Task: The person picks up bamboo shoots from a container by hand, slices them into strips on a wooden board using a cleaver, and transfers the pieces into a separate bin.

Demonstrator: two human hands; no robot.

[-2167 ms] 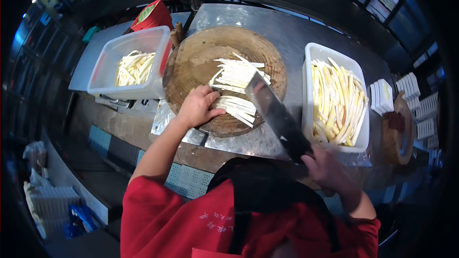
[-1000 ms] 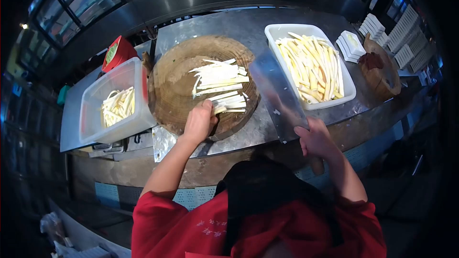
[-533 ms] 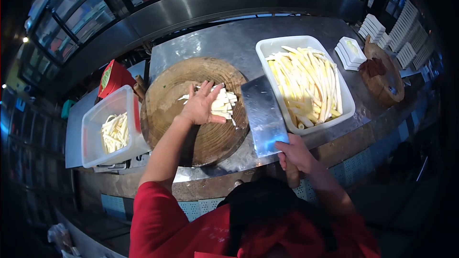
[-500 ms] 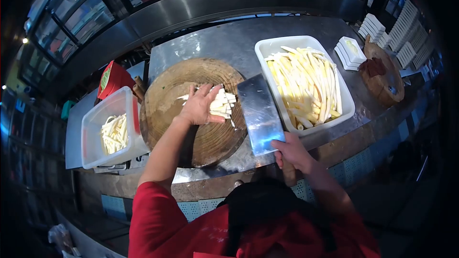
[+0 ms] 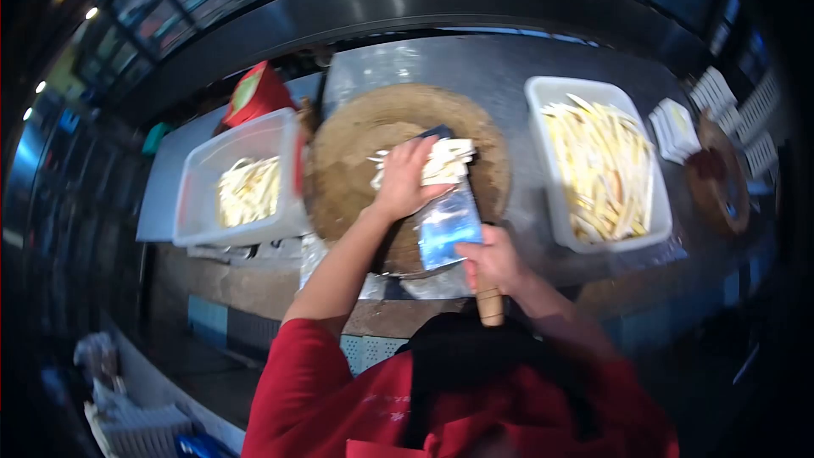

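A broad metal cleaver (image 5: 449,229) lies nearly flat over the round wooden chopping block (image 5: 356,131), its blade under a heap of cut pale vegetable pieces (image 5: 449,159). My right hand (image 5: 494,261) is closed round the cleaver, with the wooden handle's end sticking out below. From the left, my left hand (image 5: 405,180) presses on the heap, fingers close together, holding the pieces on the blade. Part of the blade is hidden by the pieces and this hand.
Left of the block, a translucent tub (image 5: 195,191) holds cut pale strips. A white tub (image 5: 555,195) at right is filled with long pale-yellow stalks. Behind the left tub is a red container (image 5: 259,93). White trays (image 5: 674,131) and a smaller wooden block (image 5: 716,187) are far right.
The cleaver has moved left from beside the block to beneath the cut pieces. My left hand's spread fingers have drawn together over the heap. The whole view has shifted.
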